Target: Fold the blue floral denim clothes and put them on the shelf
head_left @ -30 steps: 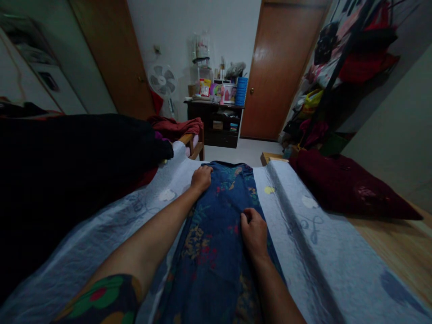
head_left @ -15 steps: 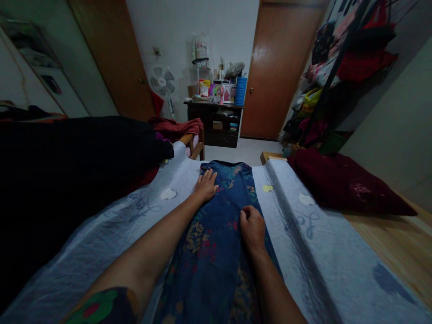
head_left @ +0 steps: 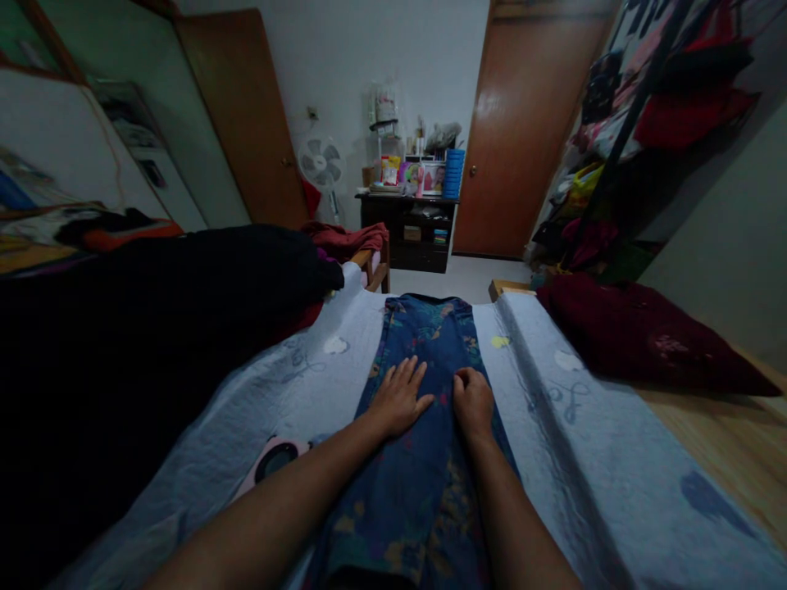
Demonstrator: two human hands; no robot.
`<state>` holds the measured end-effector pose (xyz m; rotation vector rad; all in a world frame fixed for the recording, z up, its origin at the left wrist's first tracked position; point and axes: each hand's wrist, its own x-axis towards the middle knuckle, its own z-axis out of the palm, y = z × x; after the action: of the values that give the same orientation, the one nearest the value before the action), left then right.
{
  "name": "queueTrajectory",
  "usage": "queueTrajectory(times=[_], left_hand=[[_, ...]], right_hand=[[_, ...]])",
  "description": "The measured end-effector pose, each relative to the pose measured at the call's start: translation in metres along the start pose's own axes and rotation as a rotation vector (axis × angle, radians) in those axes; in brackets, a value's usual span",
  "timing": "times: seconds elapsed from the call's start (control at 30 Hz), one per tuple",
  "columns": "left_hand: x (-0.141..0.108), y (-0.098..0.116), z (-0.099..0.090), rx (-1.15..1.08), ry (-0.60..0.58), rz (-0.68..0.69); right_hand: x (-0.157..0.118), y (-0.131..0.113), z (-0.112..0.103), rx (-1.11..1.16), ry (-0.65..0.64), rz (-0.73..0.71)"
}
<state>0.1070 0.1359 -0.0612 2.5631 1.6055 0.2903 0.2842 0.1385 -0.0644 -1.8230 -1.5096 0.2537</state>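
A dark blue garment (head_left: 399,483) with a floral print lies lengthwise before me, folded into a long narrow strip. A dark band edges its far end. Flat on its middle left part rests my left hand (head_left: 399,399), fingers spread. My right hand (head_left: 473,401) is closed against the cloth near the right edge, its fingers curled under. Whether a fold of fabric is pinched in them is hidden. Beneath the garment spreads a pale grey-blue blanket (head_left: 553,459). A pink object with a round black face (head_left: 276,460) lies left of my left forearm, partly covered by it.
A heap of black cloth (head_left: 184,344) fills the left side. At the right, a dark red folded cloth or cushion (head_left: 652,336) lies on a wooden surface (head_left: 713,434). Beyond the bed stand a fan (head_left: 320,164), a dark cabinet (head_left: 402,238) and hanging bags (head_left: 689,119).
My left hand has slid from near the garment's far end back toward me, staying flat on it. The right hand keeps its place on the cloth. The view has turned slightly left.
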Motion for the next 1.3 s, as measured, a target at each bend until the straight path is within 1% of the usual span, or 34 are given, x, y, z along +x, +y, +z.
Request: queueTrajectory(times=[0.13, 0.23, 0.33, 0.43, 0.5, 0.57, 0.67, 0.73, 0.83, 0.93, 1.0, 1.1, 1.17, 1.23, 1.3], left_hand=[[-0.002, 0.001, -0.004, -0.013, -0.01, 0.002], [-0.019, 0.009, -0.015, -0.044, -0.083, -0.021], [-0.053, 0.021, -0.03, -0.094, -0.192, -0.034], [-0.095, 0.035, -0.047, -0.176, -0.307, 0.012], [-0.121, 0.044, -0.055, -0.216, -0.348, 0.048], [-0.143, 0.05, -0.058, -0.242, -0.349, 0.079], [-0.164, 0.057, -0.052, -0.25, -0.284, 0.101], [-0.17, 0.06, -0.045, -0.226, -0.224, 0.091], [-0.174, 0.062, -0.038, -0.19, -0.162, 0.076], [-0.175, 0.063, -0.038, -0.18, -0.137, 0.073], [-0.175, 0.063, -0.039, -0.181, -0.132, 0.074], [-0.175, 0.063, -0.037, -0.187, -0.121, 0.069], [-0.175, 0.063, -0.034, -0.186, -0.104, 0.063], [-0.175, 0.062, -0.029, -0.176, -0.082, 0.058], [-0.175, 0.061, -0.025, -0.169, -0.063, 0.059]], right_hand=[[-0.001, -0.002, 0.0, -0.028, 0.015, 0.016], [-0.002, -0.005, -0.001, -0.06, 0.009, 0.031], [-0.003, -0.009, -0.003, -0.11, -0.013, 0.041], [-0.004, -0.012, -0.005, -0.148, -0.026, 0.05], [-0.005, -0.014, -0.006, -0.155, -0.028, 0.051], [-0.006, -0.016, -0.006, -0.159, -0.032, 0.052], [-0.008, -0.019, -0.008, -0.156, -0.041, 0.046], [-0.008, -0.019, -0.009, -0.145, -0.056, 0.031], [-0.01, -0.017, -0.014, -0.114, -0.092, -0.002], [-0.015, -0.013, -0.022, -0.072, -0.142, -0.032], [-0.023, -0.012, -0.028, -0.051, -0.17, -0.036], [-0.05, -0.015, -0.037, -0.065, -0.179, -0.063], [-0.076, -0.019, -0.042, -0.107, -0.194, -0.177], [-0.104, -0.024, -0.047, -0.122, -0.277, -0.316], [-0.128, -0.027, -0.05, -0.147, -0.39, -0.385]])
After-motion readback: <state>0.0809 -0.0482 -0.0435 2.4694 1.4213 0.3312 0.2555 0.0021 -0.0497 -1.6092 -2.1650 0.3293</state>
